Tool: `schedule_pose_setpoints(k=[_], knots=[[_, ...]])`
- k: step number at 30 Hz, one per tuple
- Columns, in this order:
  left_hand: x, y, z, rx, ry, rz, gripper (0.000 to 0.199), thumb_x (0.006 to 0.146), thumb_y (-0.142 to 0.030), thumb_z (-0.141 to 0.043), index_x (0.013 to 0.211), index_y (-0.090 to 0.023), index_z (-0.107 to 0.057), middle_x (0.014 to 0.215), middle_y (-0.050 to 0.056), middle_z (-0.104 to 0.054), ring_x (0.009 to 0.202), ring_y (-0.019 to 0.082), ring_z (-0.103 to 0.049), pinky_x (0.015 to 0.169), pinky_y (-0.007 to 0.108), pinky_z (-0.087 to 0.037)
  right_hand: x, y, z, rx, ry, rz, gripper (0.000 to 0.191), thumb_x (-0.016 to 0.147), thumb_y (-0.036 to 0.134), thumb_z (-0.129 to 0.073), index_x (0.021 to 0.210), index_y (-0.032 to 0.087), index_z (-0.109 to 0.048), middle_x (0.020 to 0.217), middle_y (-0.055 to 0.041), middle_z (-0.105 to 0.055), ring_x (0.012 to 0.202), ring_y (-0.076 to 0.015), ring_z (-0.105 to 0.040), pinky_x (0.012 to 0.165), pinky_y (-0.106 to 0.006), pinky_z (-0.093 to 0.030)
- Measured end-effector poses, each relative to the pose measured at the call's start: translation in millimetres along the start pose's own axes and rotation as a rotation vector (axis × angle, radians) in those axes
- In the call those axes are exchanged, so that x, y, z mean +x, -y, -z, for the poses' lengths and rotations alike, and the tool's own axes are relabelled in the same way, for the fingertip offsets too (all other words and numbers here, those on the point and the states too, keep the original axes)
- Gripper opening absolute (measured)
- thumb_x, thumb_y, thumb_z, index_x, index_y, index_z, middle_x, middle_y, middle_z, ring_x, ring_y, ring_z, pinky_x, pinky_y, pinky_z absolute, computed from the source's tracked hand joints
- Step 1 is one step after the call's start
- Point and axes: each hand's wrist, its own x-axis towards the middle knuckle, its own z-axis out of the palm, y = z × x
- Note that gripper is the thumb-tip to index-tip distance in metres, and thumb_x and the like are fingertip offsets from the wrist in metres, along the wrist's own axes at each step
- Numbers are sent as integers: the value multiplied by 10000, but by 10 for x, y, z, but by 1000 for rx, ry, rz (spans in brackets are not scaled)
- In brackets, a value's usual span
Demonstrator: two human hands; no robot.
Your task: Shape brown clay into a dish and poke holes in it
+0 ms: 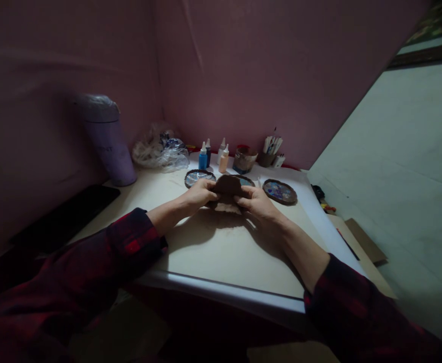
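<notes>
Above the middle of the white tabletop (221,257), my two hands hold a thin, dark brown clay-like piece (227,185) with a rounded top edge. My left hand (202,195) grips its left side, thumb toward me. My right hand (258,202) pinches the right side in much the same way. Below it, a paler, uneven lower edge (227,207) shows between the hands; whether it belongs to the same piece I cannot tell. Just beyond are a brown-rimmed dish with blue and white inside (200,176), a partly hidden dish (246,181), and a dish with blue-purple spots (280,192).
Small squeeze bottles (203,157), a stained tub (244,160) and a holder with pens (268,157) line the back. At the left stand a purple tumbler (109,143) and a crumpled plastic bag (160,151), near a flat black object (67,214). Cardboard (365,242) lies beyond the right edge.
</notes>
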Motion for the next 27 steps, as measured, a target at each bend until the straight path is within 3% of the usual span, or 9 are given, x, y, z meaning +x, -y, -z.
schedule_pose_setpoints(k=[7, 15, 20, 23, 27], knots=[[-9, -52, 4, -11, 54, 32, 261, 490, -46, -507, 703, -103, -646, 610, 2, -551, 514, 88, -445, 504, 229, -305, -13, 16, 39, -30, 57, 13, 287, 659, 209, -684, 939, 162, -729, 911, -56, -739, 833, -222, -655, 760, -350, -509], [-16, -83, 25, 9, 34, 54, 196, 502, -71, -488, 650, -123, -606, 601, 10, -545, 507, 101, -478, 495, 238, -345, -17, 20, 92, -49, 92, 19, 250, 697, 222, -689, 944, 184, -711, 941, -58, -726, 837, -215, -651, 764, -355, -514], [-15, -51, 32, 158, 76, -41, 232, 600, -154, -604, 813, -101, -679, 709, 34, -631, 567, 114, -527, 525, 232, -380, -25, -31, 70, -70, 90, 46, 385, 725, 291, -708, 1087, 167, -669, 1037, -92, -711, 908, -236, -644, 815, -384, -509], [24, 14, 22, 187, 4, -85, 268, 571, -137, -632, 827, -83, -691, 738, 44, -655, 624, 126, -555, 600, 243, -428, -12, -57, 36, -143, 55, 84, 392, 701, 260, -713, 1080, 170, -667, 1047, -87, -707, 953, -244, -633, 867, -401, -496], [57, 65, -3, 194, -76, -54, 197, 574, -129, -633, 759, -88, -689, 672, 26, -636, 567, 108, -515, 545, 227, -392, -3, -56, 3, -234, 5, 136, 393, 691, 264, -707, 1070, 168, -675, 1045, -82, -709, 952, -247, -633, 877, -405, -489]])
